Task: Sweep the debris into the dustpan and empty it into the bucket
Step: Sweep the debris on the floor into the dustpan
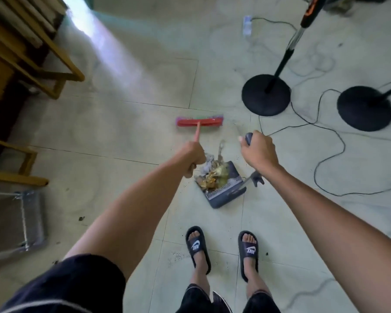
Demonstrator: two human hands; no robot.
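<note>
Grey plastic dustpan (226, 188) holding light, loose paper-and-leaf debris (210, 172).
Right hand (257, 152) grips its upright handle; left hand (193, 155) clenches red broom (200, 122); carry level.

The left hand (193, 154) grips the red broom (199, 121), its head on the floor (122, 132) beyond the dustpan (224, 186). The right hand (259, 152) holds the dustpan's handle (249, 137). Debris (211, 172) fills the pan.
</note>
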